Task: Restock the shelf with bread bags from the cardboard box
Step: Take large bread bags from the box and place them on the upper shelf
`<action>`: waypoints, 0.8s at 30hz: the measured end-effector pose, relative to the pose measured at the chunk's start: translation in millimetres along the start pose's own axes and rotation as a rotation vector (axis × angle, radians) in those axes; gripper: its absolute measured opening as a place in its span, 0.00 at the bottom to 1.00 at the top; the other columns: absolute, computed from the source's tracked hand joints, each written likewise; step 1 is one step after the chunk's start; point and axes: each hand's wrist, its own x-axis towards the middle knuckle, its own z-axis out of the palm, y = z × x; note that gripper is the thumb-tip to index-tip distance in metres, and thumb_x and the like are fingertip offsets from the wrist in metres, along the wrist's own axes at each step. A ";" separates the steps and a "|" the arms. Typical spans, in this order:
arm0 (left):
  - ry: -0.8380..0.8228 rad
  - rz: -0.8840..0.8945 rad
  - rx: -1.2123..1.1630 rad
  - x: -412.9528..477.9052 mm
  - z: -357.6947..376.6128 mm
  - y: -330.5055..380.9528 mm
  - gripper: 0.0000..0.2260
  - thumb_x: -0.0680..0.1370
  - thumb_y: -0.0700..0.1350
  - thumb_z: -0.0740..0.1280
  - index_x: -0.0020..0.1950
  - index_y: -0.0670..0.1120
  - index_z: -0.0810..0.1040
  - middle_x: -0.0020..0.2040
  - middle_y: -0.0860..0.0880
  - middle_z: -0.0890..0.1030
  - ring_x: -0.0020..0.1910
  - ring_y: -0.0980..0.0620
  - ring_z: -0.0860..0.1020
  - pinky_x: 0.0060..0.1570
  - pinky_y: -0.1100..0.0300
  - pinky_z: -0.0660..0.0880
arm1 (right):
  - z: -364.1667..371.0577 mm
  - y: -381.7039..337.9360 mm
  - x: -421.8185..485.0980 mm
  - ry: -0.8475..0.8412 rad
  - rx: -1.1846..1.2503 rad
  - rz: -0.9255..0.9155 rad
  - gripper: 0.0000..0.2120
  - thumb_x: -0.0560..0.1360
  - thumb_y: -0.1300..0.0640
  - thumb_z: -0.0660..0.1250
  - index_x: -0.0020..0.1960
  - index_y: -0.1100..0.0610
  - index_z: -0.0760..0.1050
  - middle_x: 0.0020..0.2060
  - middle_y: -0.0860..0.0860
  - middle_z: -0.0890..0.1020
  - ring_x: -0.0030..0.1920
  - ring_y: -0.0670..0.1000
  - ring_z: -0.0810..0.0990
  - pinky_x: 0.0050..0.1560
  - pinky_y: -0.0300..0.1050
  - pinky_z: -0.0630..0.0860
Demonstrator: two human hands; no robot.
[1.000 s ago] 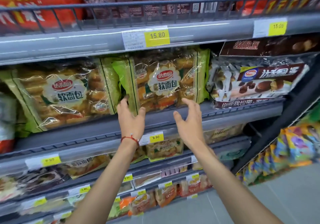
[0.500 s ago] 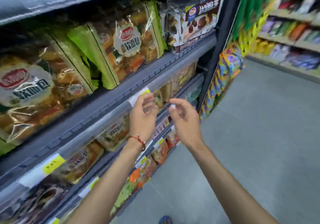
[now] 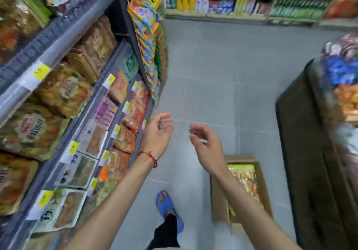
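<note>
Mid-aisle, over the grey tiled floor (image 3: 213, 71): both bare forearms are reaching in from 6 o'clock and rising toward the centre of the view, side by side but apart.
Left hand (image 3: 157, 135): it is hanging at about 9 o'clock of the other hand, with its palm turning inward and its fingers loosely curling toward 3 o'clock. A red string bracelet (image 3: 150, 155) is sitting on the wrist.
Right hand (image 3: 208, 147): it is tilting with the wrist bent and its fingers are drooping loosely toward 9 o'clock, facing the left fingertips across a small gap.
Grip: both hands are relaxed and holding nothing, and neither is touching any goods.
Cardboard box (image 3: 219, 201): it is standing on the floor at 5 o'clock of the right hand, open at the top, with the right forearm crossing over its near part.
Bread bag (image 3: 245, 180): a green-edged pack is lying flat inside the box, partly hidden by that forearm.
Shelf (image 3: 58, 36): the grey tiers are running along the 9 o'clock side, carrying yellow price tags (image 3: 40, 71) and blurred bread packs (image 3: 33, 131) on the upper levels.
Blue slipper (image 3: 166, 203): one foot is stepping on the floor at 6 o'clock, between the two forearms.
Dark display bin (image 3: 310, 153): it is standing at 3 o'clock, holding blurred coloured packets.
</note>
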 end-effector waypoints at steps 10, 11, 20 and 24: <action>-0.294 -0.027 0.031 -148.0 183.1 -7.8 0.15 0.76 0.30 0.65 0.54 0.48 0.76 0.50 0.49 0.81 0.44 0.63 0.79 0.47 0.67 0.73 | -185.0 103.2 -142.2 0.187 0.025 0.213 0.12 0.79 0.67 0.67 0.58 0.53 0.81 0.49 0.46 0.85 0.45 0.36 0.81 0.50 0.34 0.77; -0.311 -0.034 0.033 -156.7 195.7 -8.9 0.15 0.76 0.30 0.65 0.54 0.49 0.77 0.50 0.49 0.81 0.45 0.61 0.79 0.48 0.66 0.73 | -197.8 110.4 -149.8 0.193 0.020 0.229 0.13 0.79 0.66 0.67 0.56 0.51 0.81 0.48 0.44 0.85 0.45 0.37 0.81 0.50 0.34 0.77; -0.396 -0.180 0.110 -159.9 288.7 -33.2 0.10 0.79 0.39 0.66 0.52 0.55 0.78 0.52 0.51 0.83 0.55 0.50 0.81 0.55 0.61 0.75 | -283.6 172.0 -139.6 0.217 -0.026 0.382 0.11 0.81 0.62 0.67 0.57 0.48 0.79 0.52 0.45 0.84 0.55 0.46 0.82 0.58 0.41 0.79; -0.399 -0.275 0.172 -150.3 325.5 -55.2 0.08 0.80 0.42 0.64 0.57 0.49 0.79 0.56 0.48 0.81 0.56 0.50 0.79 0.46 0.71 0.71 | -309.3 206.3 -125.4 0.179 -0.066 0.461 0.11 0.82 0.60 0.66 0.62 0.51 0.78 0.54 0.45 0.83 0.56 0.44 0.81 0.59 0.39 0.78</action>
